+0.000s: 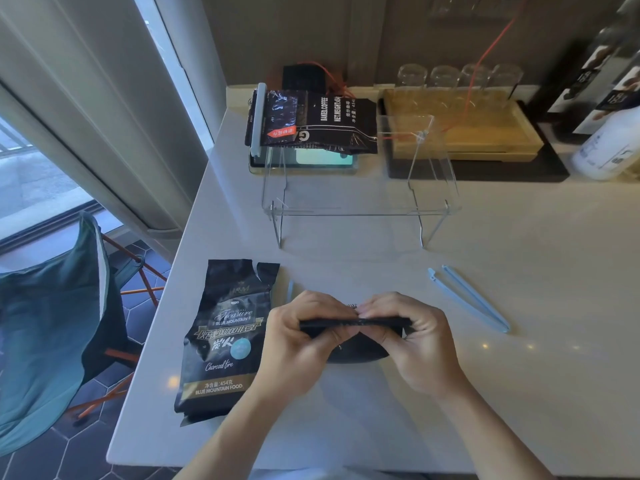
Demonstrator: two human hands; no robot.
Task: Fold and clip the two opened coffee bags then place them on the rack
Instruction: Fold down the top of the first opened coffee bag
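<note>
My left hand (294,344) and my right hand (412,337) both pinch the folded top edge of a black coffee bag (356,351) near the table's front; most of that bag is hidden under my hands. A second black coffee bag (221,341), torn open at its top, lies flat to the left of my hands. An open light blue clip (467,297) lies on the table to the right. A sliver of another blue clip (290,289) shows beside the left bag. A clear acrylic rack (360,211) stands behind, and a third black bag (311,123), shut with a pale clip, lies on its left end.
A wooden tray (485,133) on a black mat sits at the back right, with several upturned glasses (457,76) behind it. A white bottle (606,147) stands at the far right. A teal chair (52,323) is beyond the table's left edge.
</note>
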